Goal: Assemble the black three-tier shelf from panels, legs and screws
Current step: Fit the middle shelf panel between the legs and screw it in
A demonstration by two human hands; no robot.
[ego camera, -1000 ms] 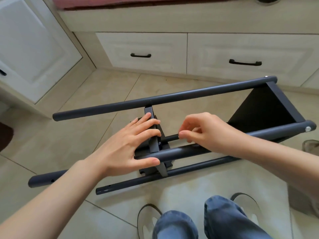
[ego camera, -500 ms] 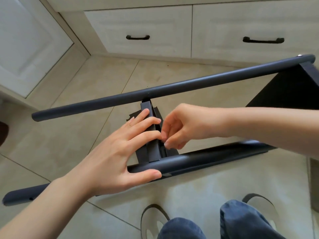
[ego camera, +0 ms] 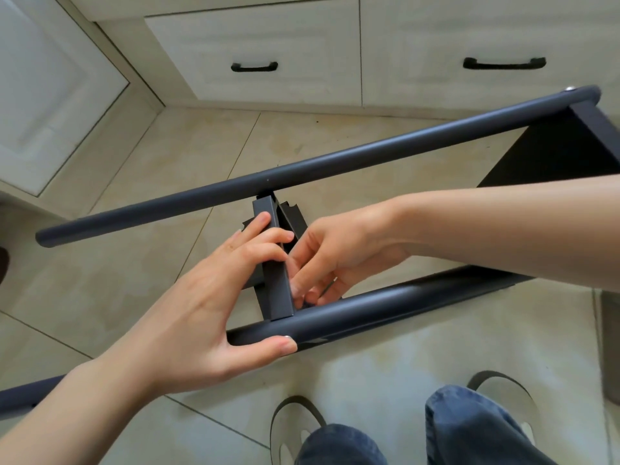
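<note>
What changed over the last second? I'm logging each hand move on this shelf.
The right hand moved down and left, from above the near leg to behind the middle panel, fingers curled there; what they hold is hidden. The left hand kept its grip on panel and leg.

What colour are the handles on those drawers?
Black; both drawer handles show dark against the cream drawer fronts in the head view.

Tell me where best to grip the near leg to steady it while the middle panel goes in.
Probably grip the near leg on its bare round tube right of the middle panel, coming from above. Left of the joint the left hand already holds it.
</note>
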